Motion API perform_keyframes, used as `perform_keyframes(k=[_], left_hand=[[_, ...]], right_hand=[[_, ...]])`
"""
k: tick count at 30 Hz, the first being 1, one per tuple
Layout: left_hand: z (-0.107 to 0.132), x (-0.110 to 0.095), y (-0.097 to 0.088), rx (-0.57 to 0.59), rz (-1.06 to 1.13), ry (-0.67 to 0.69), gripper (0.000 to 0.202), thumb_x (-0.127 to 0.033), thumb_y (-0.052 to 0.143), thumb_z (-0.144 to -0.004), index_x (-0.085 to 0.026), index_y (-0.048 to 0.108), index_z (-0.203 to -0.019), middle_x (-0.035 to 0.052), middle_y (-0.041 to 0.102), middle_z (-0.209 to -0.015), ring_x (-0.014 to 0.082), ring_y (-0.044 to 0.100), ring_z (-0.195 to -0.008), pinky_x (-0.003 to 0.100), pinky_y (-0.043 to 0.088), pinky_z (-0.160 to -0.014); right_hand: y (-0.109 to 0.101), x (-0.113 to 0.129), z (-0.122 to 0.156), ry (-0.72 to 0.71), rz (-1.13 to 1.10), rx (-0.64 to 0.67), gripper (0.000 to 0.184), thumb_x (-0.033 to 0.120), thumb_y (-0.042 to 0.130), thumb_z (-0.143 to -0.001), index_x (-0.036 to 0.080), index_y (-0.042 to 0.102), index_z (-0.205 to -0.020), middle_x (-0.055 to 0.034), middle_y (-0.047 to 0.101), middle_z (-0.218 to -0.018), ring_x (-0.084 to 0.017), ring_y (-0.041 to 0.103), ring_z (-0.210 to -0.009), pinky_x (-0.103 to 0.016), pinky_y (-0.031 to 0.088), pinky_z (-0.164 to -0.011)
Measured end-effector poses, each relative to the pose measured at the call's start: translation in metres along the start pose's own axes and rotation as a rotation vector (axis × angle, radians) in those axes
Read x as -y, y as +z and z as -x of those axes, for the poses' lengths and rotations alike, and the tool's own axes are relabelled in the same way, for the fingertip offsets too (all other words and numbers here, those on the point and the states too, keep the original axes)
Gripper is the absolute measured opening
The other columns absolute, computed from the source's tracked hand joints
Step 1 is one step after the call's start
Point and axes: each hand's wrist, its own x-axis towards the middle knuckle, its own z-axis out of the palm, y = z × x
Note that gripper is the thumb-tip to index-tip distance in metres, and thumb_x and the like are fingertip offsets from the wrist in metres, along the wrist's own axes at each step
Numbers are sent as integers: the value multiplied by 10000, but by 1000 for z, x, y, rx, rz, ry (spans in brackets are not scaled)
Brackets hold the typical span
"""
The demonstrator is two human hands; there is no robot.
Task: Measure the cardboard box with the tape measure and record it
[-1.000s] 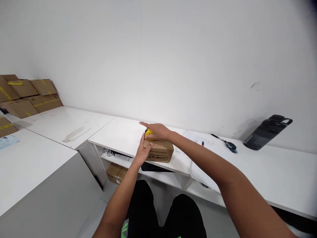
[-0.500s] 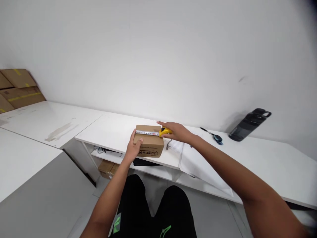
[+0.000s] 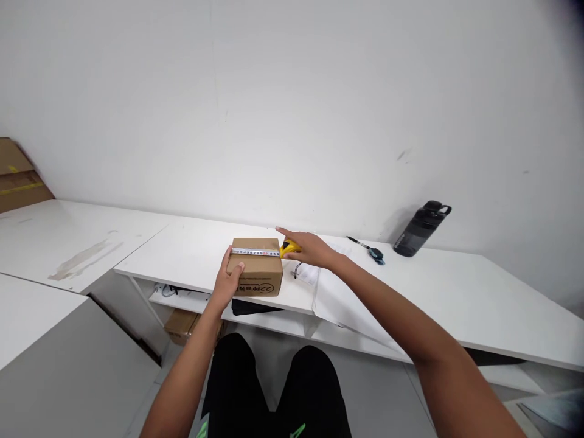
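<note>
A small brown cardboard box (image 3: 256, 281) sits near the front edge of a white desk (image 3: 196, 255). A white tape blade (image 3: 255, 252) lies stretched across the box top from left to right. My left hand (image 3: 229, 277) grips the box's left end and pins the blade's tip there with the thumb. My right hand (image 3: 305, 249) is closed on the yellow tape measure case (image 3: 289, 247) just past the box's right edge, index finger pointing left over it.
A dark water bottle (image 3: 420, 229) stands at the back right by the wall, with a pen and a small blue-black item (image 3: 376, 255) to its left. White sheets (image 3: 360, 301) overhang the desk front. Cardboard boxes (image 3: 18, 176) are stacked far left; another box (image 3: 182, 323) lies under the desk.
My right hand pulled the yellow case from the box's left end across to its right, drawing the blade out over the top. The view shifted rightward.
</note>
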Motion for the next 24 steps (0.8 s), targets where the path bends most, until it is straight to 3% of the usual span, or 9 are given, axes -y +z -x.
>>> perform_keyframes(k=[8,14,17,19,21,23,24], left_hand=[[1,-1,0,4,12,-15,665,-401,550,-882,-297,307,-1492,44,391,-1520,246,454,-1329,377,388,-1091],[-1,1,4,80,3,-10,701,-450,530,-889,-274,257,-1511,66,395,-1516,259,477,-1313,403,406,-1078],[-3,-3,-1,142,-121,-5,803,-486,557,-866,-210,197,-1528,118,300,-1563,293,371,-1392,439,350,-1119],[-3,-20,-9,110,-307,45,917,-494,621,-818,-159,154,-1532,165,211,-1586,331,235,-1449,493,271,-1153],[4,-55,-16,31,-492,200,944,-466,659,-791,-134,166,-1525,194,199,-1583,357,178,-1461,538,224,-1161],[25,-100,-22,51,-549,479,736,-389,565,-870,-192,249,-1505,153,369,-1521,308,333,-1409,514,297,-1138],[42,-122,-24,129,-532,602,623,-353,517,-904,-239,310,-1481,114,486,-1442,270,439,-1342,474,367,-1105]], right_hand=[[-1,31,-15,-41,-9,-41,734,384,595,-867,310,253,-1512,-30,683,-1099,-225,601,-928,-319,441,-777],[29,74,-58,-74,-33,-83,721,394,567,-886,259,247,-1518,-61,645,-1207,-231,601,-1024,-300,436,-801],[42,91,-74,-76,-3,-127,682,364,546,-900,237,272,-1512,-77,650,-1174,-235,601,-1022,-297,438,-789],[41,97,-79,-54,47,-167,681,365,550,-902,227,279,-1511,-86,657,-1144,-242,611,-986,-307,442,-780],[31,98,-78,-15,85,-236,674,392,543,-910,223,287,-1510,-97,655,-1150,-251,616,-971,-323,450,-788],[16,94,-66,12,82,-325,667,445,532,-912,230,306,-1502,-100,651,-1166,-256,621,-973,-340,465,-807],[11,91,-54,19,58,-375,676,476,532,-906,240,309,-1499,-95,651,-1169,-255,624,-973,-348,476,-815]])
